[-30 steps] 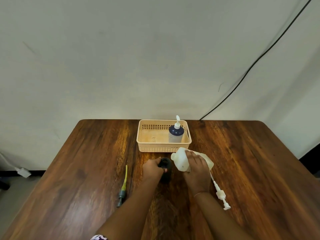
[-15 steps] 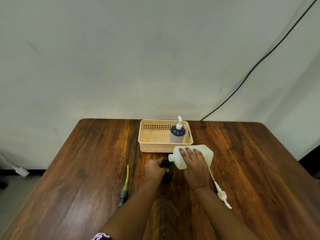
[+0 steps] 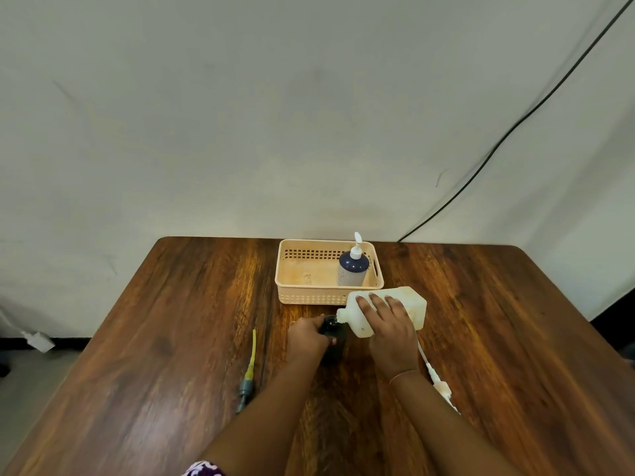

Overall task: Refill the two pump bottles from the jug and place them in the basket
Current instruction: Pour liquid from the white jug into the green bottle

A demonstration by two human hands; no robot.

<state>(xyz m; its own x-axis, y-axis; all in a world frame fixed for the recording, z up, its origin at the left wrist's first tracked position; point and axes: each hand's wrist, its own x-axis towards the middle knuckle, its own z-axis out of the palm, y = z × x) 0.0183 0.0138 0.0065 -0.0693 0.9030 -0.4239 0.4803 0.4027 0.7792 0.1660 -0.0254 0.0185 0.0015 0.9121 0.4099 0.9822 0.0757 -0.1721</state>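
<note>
My right hand (image 3: 390, 324) grips the white jug (image 3: 410, 305), tipped on its side with its spout down at the mouth of a dark open bottle (image 3: 335, 338). My left hand (image 3: 305, 336) is wrapped around that bottle and holds it upright on the table. A beige basket (image 3: 299, 290) stands behind, with a dark blue pump bottle (image 3: 352, 267) upright in its right end. A white pump head with a long tube (image 3: 438, 381) lies on the table to the right of my right forearm.
A yellow and grey pump part (image 3: 248, 372) lies on the wooden table (image 3: 165, 355) left of my left arm. The wall rises just behind the basket, with a black cable (image 3: 498, 142) running down it at the right.
The jug has tipped further, from a raised tilt to lying almost level, and its spout has come down onto the dark bottle's mouth. My left hand has stayed on the bottle.
</note>
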